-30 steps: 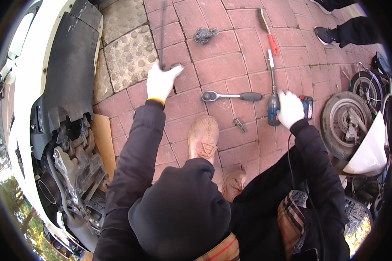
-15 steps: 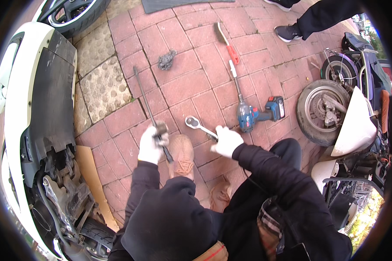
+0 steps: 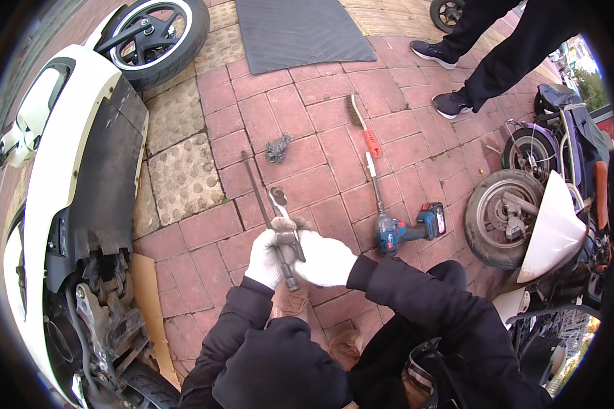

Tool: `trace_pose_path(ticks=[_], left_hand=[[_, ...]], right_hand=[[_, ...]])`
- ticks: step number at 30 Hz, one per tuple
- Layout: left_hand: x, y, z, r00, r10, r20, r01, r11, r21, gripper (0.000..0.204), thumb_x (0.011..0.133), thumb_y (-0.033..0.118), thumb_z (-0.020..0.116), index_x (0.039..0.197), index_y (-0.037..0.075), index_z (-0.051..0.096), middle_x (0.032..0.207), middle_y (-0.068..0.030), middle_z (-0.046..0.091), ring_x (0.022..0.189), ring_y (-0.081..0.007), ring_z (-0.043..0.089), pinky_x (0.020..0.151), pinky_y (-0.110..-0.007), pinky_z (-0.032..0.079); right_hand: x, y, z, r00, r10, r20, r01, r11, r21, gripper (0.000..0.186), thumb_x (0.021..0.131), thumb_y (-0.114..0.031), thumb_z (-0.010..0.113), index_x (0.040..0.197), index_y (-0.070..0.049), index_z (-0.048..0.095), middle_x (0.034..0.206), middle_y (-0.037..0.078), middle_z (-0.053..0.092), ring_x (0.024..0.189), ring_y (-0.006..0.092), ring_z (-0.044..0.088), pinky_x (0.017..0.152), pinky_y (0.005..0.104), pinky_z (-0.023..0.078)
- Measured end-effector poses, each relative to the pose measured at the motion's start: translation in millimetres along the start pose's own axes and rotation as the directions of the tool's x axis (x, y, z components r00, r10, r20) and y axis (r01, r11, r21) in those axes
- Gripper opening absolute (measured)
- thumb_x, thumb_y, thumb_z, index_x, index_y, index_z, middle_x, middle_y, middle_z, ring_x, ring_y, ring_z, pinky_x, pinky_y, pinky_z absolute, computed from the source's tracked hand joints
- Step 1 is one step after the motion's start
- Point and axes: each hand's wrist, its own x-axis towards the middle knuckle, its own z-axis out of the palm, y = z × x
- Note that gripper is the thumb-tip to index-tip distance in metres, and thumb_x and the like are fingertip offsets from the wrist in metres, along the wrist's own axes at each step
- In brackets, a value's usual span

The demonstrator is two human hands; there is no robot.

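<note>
My left hand [image 3: 264,262], in a white glove with a grey palm, is closed around a long dark metal rod [image 3: 255,183]. The rod slants away from me, with a thicker end [image 3: 291,281] nearer my body. A short dark cylinder [image 3: 284,237] sits at the fingers of that hand; whether it is fixed to the rod I cannot tell. My right hand [image 3: 327,260], gloved too, grips a ratchet wrench [image 3: 278,198], its shiny head pointing away from me beside the rod. Both hands are close together above my shoe [image 3: 292,303], and some fingers are hidden.
Ahead on the brick paving lie steel wool [image 3: 278,148], a red-handled wire brush [image 3: 370,142] and a blue cordless impact wrench [image 3: 391,235]. A tipped white scooter [image 3: 37,204] is at left, another scooter [image 3: 556,228] at right. Beyond are a grey mat [image 3: 300,37] and a person's shoes [image 3: 451,103].
My right hand has brought the ratchet wrench leftward, up against my left hand and the rod. The view has tilted, showing more of the mat and the other person's legs.
</note>
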Motion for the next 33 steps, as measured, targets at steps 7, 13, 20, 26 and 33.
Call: trace_pose_path(ticks=[7, 13, 20, 26, 33], left_hand=[[-9, 30, -3, 0.985, 0.102, -0.136, -0.115, 0.989, -0.093, 0.020, 0.090, 0.004, 0.058, 0.109, 0.004, 0.064, 0.106, -0.0171, 0.067, 0.082, -0.0268, 0.065, 0.073, -0.046, 0.060], [-31, 65, -10, 0.966, 0.190, -0.178, -0.176, 0.980, 0.088, 0.020, 0.088, 0.001, 0.059, 0.107, 0.005, 0.062, 0.106, -0.0153, 0.066, 0.077, -0.0246, 0.060, 0.063, -0.039, 0.055], [-107, 125, 26, 0.917, 0.214, -0.337, 0.037, 0.795, 0.605, 0.015, 0.089, 0.005, 0.059, 0.103, 0.003, 0.062, 0.078, -0.0049, 0.061, 0.062, -0.0147, 0.062, 0.053, -0.033, 0.058], [-308, 86, 72, 0.745, 0.136, -0.653, 0.347, 0.756, 0.554, 0.004, 0.091, 0.006, 0.063, 0.095, 0.007, 0.064, 0.075, 0.0003, 0.061, 0.060, -0.0110, 0.055, 0.058, -0.029, 0.046], [-617, -85, 179, 0.422, -0.161, -0.892, 0.292, 0.956, -0.035, 0.010, 0.092, 0.011, 0.062, 0.087, 0.004, 0.067, 0.071, -0.0053, 0.063, 0.053, -0.0171, 0.059, 0.052, -0.036, 0.055]], right_hand=[[-26, 77, -91, 0.975, 0.136, -0.175, -0.078, 0.950, 0.303, 0.066, 0.092, -0.037, 0.078, 0.143, 0.002, 0.064, 0.143, 0.026, 0.066, 0.130, 0.0397, 0.066, 0.109, 0.0433, 0.053], [-64, 225, -72, 0.837, 0.547, 0.020, -0.448, 0.706, -0.548, 0.084, 0.087, -0.012, 0.069, 0.164, -0.001, 0.035, 0.129, 0.033, 0.067, 0.120, 0.0442, 0.068, 0.102, 0.0476, 0.056], [-67, 193, -78, 0.797, 0.589, 0.132, -0.518, 0.780, -0.351, 0.100, 0.077, -0.010, 0.084, 0.163, -0.001, 0.035, 0.142, 0.032, 0.063, 0.135, 0.0441, 0.061, 0.114, 0.0449, 0.050], [-71, 57, -122, 0.866, 0.478, 0.144, -0.410, 0.846, -0.339, 0.077, 0.084, -0.014, 0.075, 0.153, 0.001, 0.046, 0.128, 0.031, 0.069, 0.123, 0.0459, 0.067, 0.106, 0.0471, 0.053], [-129, -122, -200, 0.896, 0.425, 0.129, -0.439, 0.892, 0.107, 0.023, 0.086, -0.012, 0.082, 0.101, 0.002, 0.071, 0.076, 0.005, 0.066, 0.067, 0.0163, 0.062, 0.064, 0.0374, 0.051]])
